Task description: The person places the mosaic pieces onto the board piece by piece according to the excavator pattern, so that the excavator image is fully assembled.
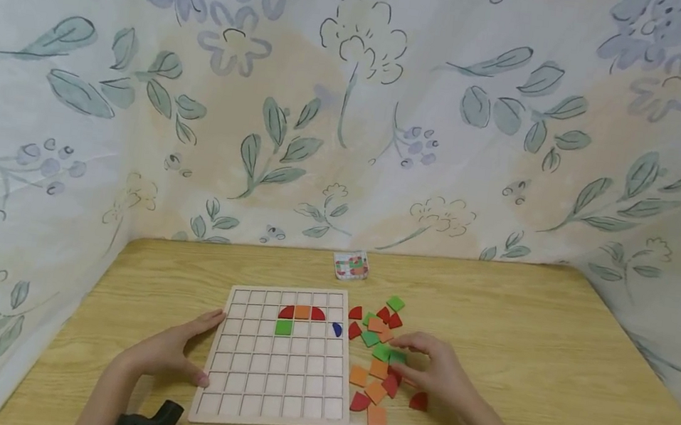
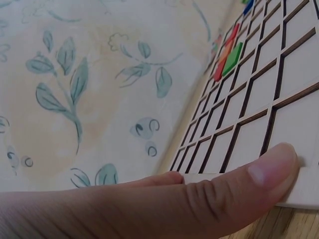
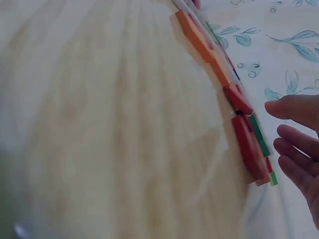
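A pale wooden grid board (image 1: 275,383) lies on the table. Near its top sit two red quarter-round pieces (image 1: 318,314) flanking an orange square (image 1: 302,312), with a green square (image 1: 284,327) below; a blue half-round piece (image 1: 336,329) lies in a right-hand cell. My left hand (image 1: 164,347) rests at the board's left edge, fingers extended; in the left wrist view the thumb (image 2: 271,169) lies on the rim. Over loose red, orange and green pieces hovers my right hand (image 1: 439,370), fingertips by a green square (image 1: 397,357). The right wrist view shows its fingers spread, holding nothing visible.
A small pattern card (image 1: 351,265) lies behind the board. Loose pieces, such as an orange square (image 1: 377,416) and a red quarter-round (image 1: 419,401), are scattered right of the board. A floral cloth (image 1: 351,135) hangs around the wooden table (image 1: 527,316).
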`<state>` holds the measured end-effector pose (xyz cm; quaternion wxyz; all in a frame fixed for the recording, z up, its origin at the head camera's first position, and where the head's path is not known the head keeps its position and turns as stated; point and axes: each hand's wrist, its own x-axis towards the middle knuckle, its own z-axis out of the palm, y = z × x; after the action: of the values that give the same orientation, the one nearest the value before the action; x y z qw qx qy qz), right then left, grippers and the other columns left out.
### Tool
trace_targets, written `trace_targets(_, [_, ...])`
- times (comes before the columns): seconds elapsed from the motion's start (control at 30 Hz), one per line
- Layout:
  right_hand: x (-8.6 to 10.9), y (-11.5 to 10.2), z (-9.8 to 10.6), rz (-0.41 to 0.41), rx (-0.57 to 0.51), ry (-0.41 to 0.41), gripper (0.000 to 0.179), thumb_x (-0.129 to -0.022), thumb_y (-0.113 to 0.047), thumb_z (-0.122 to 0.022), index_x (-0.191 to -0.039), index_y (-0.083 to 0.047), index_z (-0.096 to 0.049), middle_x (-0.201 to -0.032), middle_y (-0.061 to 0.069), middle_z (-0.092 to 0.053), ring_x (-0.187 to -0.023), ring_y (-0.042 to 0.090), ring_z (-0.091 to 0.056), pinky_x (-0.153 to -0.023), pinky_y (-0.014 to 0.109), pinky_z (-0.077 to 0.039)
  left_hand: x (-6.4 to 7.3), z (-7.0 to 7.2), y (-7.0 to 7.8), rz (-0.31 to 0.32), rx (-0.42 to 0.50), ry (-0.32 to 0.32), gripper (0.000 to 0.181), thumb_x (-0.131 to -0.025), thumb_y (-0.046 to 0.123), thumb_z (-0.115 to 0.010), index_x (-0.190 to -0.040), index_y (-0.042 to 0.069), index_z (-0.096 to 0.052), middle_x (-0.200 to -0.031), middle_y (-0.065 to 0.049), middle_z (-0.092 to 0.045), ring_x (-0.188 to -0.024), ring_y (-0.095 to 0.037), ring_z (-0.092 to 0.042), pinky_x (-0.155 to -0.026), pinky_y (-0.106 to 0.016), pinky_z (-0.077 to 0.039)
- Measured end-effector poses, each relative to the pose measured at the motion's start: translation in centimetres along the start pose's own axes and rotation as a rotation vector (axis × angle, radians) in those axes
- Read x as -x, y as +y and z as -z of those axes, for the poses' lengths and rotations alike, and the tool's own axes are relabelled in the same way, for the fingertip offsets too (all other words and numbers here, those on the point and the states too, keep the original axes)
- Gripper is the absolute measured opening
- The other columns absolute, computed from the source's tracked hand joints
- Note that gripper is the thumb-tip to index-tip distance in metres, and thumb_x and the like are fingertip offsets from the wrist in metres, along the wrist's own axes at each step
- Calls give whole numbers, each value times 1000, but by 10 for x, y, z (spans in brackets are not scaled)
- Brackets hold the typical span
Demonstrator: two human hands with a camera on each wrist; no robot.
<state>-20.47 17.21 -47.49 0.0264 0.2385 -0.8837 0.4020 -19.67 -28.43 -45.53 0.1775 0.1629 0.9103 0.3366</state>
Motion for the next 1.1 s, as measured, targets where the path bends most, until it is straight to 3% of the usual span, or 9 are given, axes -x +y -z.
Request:
trace_targets(0.33, [8, 5, -3, -98, -67, -51, 31, -79, -24, -73, -108, -15, -68, -105, -8, -65, -99, 12, -60, -87, 28, -49, 2, -2, 3, 30, 40, -6, 108, -57, 37, -84, -145, 10, -29, -152, -18, -17, -135, -47, -14, -103, -64, -17])
trace_targets(0.57, [7, 7, -2, -41, -45, -27, 27, -78, -13, -73, -105, -14, -69, -103, -8, -66, -99, 10, -60, -86, 27, -49, 1, -1, 5, 14, 40, -3, 107, -57, 36, -85, -145, 8, -30, -152, -19, -15, -136, -46, -12, -103, -64, -17])
trace_targets(0.7, [5, 8, -2, -26, -43, -30, 25, -79, -15, -73, -104, -15, -69, -103, -9, -66, -99, 8, -59, -87, 26, -48, 2, 0, 5, 5, 33, -8, 108, -57, 37, -84, -145, 8, -29, -152, -20, -16, -135, -47, -13, -102, -65, -18])
trace_targets(1.1, [2, 6, 1, -146, -84, -17, 22, -79, -22, -73, -100, -17, -70, -100, -7, -66, -94, 14, -62, -81, 24, -51, 2, 1, 4, -12, 25, -13, 109, -58, 39, -83, -146, 8, -26, -151, -21, -18, -135, -47, -14, -103, -64, -17])
